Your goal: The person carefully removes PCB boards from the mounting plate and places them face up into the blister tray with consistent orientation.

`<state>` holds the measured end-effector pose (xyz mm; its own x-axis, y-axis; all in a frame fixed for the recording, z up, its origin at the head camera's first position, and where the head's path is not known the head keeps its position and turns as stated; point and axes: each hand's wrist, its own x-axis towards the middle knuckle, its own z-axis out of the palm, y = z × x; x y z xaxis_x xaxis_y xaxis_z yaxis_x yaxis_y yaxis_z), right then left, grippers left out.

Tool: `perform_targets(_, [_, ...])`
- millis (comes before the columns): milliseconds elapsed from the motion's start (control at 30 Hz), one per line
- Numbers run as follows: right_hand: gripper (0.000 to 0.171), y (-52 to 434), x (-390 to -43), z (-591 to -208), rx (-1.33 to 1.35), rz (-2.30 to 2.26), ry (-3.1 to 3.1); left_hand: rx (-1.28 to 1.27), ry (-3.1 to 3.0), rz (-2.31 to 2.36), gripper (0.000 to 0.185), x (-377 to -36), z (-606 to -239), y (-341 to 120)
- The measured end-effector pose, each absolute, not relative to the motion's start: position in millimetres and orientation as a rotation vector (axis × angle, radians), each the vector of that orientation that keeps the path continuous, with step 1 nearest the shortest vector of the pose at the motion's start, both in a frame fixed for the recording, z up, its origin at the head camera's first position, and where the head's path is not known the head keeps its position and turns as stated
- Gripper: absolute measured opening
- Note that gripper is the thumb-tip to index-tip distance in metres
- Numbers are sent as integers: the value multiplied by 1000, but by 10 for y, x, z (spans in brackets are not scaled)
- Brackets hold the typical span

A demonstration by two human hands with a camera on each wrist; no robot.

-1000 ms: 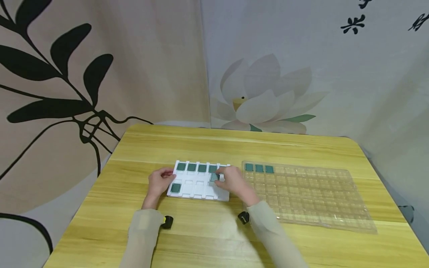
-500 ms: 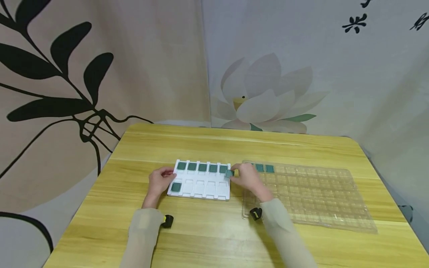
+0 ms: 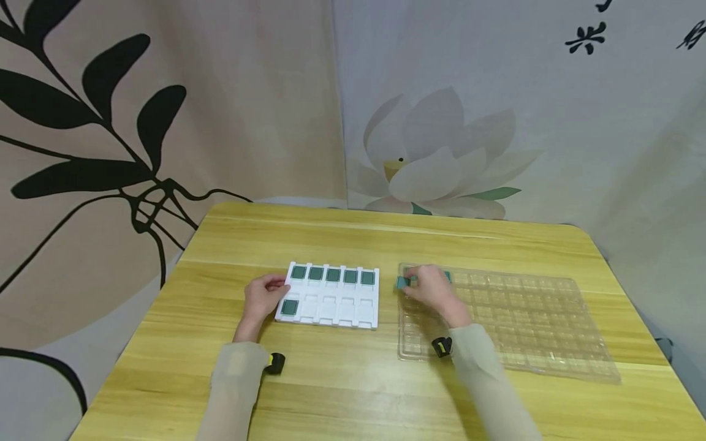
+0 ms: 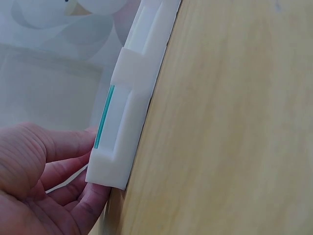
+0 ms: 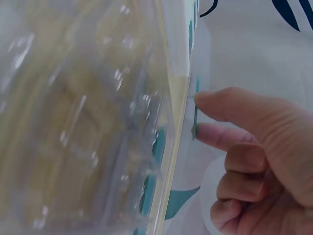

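A white foam tray (image 3: 331, 309) lies on the wooden table, with a row of green square chips (image 3: 333, 275) along its far edge and one chip (image 3: 289, 307) at its near left. My left hand (image 3: 263, 295) holds the tray's left edge, fingers curled against the tray's foam (image 4: 128, 125). My right hand (image 3: 430, 288) pinches a green chip (image 3: 402, 282) between thumb and finger over the far left corner of a clear plastic blister tray (image 3: 513, 324). The right wrist view shows the thin chip (image 5: 195, 110) edge-on beside the clear tray (image 5: 98, 122).
Green chips (image 3: 448, 277) sit in the clear tray's far row, partly hidden by my right hand. The table (image 3: 353, 392) stands against printed curtains (image 3: 165, 110). Its right edge (image 3: 656, 343) runs close beside the clear tray.
My right hand lifted a green chip from the white tray's near row and carried it rightward to the clear tray's far left corner. The left hand stayed still.
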<state>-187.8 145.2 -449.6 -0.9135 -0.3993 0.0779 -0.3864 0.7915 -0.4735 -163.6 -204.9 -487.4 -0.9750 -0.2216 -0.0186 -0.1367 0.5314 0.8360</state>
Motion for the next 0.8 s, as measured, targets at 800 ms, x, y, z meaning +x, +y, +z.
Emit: perform_targets(800, [25, 1600, -1888, -4580, -598, -606, 2937, 321, -2668, -1443, 24, -1635, -4878, -2035])
